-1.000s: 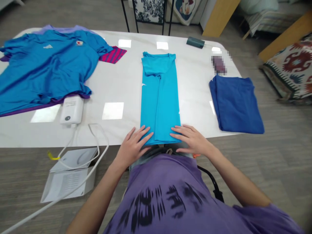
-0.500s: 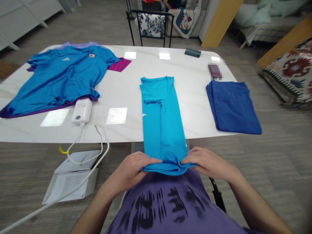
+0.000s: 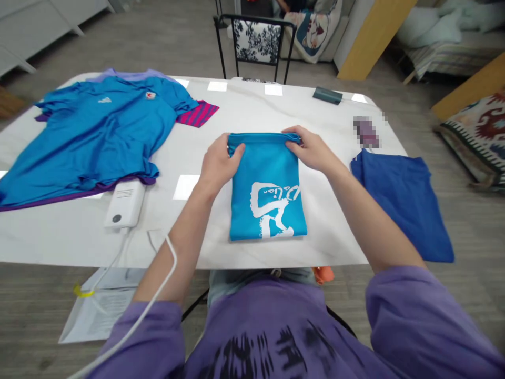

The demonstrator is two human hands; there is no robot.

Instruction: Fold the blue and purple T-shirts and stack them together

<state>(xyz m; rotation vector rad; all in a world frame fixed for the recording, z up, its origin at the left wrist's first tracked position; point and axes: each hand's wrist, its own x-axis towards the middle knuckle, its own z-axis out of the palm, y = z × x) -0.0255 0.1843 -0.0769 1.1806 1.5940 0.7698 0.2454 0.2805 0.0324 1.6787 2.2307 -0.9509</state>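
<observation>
The left hand [image 3: 221, 161] and right hand [image 3: 307, 146] are each keeping a closed grip on a far corner of the folded turquoise shirt [image 3: 265, 168], which is lying near the middle of the bench's [image 3: 177, 231] near edge. The folded blue garment [image 3: 402, 197] is resting at the bench's right edge, and the white device [image 3: 125, 204] is lying toward the near-left corner, just beside the spread blue shirt [image 3: 106, 131].

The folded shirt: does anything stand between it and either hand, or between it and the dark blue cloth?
Nothing visible separates the folded shirt from the left hand or right hand; both grip its far edge. Towards the dark blue cloth, the right forearm crosses over the table.
</observation>
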